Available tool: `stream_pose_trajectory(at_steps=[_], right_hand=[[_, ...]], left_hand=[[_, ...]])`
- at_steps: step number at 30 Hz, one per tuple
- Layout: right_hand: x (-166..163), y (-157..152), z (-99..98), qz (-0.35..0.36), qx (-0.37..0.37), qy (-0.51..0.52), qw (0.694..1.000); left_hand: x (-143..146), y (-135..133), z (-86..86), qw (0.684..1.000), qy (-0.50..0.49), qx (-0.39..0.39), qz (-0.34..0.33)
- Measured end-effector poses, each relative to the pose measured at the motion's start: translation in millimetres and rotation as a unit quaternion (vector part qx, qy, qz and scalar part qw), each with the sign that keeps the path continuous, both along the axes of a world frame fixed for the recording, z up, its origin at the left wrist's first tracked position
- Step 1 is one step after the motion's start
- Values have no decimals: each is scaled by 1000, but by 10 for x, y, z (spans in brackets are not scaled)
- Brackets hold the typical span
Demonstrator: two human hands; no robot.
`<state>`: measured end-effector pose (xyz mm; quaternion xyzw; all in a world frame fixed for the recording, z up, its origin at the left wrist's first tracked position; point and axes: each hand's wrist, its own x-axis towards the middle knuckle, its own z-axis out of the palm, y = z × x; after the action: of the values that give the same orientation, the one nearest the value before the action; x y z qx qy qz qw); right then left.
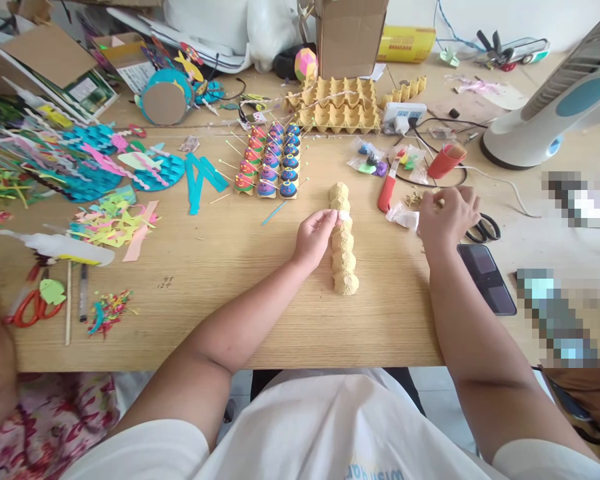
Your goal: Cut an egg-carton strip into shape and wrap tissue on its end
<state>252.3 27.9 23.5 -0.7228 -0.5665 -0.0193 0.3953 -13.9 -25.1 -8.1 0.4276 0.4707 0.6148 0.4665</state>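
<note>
A strip of tan egg-carton cups [345,257] lies lengthwise on the wooden table [220,293] in front of me. My left hand [314,235] pinches the strip near its upper part, fingers closed on a pale bit at its side. My right hand [447,215] rests further right, fingers curled over a small clear plastic bag [403,216] and some tan scraps [416,197]; what its fingertips hold is hidden.
Painted egg-cup figures with sticks [270,160] stand behind the strip, before an egg tray [340,110]. A red cutter [389,187], red cup [445,160], scissors [484,230], phone [486,277] and fan [555,107] lie right. Coloured paper scraps [80,173], a glue bottle [60,247] and red scissors [30,308] fill the left.
</note>
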Motion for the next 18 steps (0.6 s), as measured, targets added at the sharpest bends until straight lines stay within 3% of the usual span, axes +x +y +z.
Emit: stream_pose_trajectory(at_steps=[3,5,8,10,14,18], right_hand=[[-200,-96,-2,62,36,-36,997],[-372,-186,-11,158,41,-50,985],[-607,-314,-34,320,36,-35,946],[-710,-370,-47,389,19,11,921],[-779,-416,-49,434,-21,107,894],[-790,-439,-33,441,-36,150,884]], left_hand=[[-6,-3,26,1000,-4,-5,-3],[-8,-15,41,1000,-3,-5,-9],[-9,-40,58,1000,-8,-1,-29],[-10,-55,59,998,-15,16,-53],[-14,-68,32,994,3,61,-93],[-28,-71,6,988,104,97,-66]])
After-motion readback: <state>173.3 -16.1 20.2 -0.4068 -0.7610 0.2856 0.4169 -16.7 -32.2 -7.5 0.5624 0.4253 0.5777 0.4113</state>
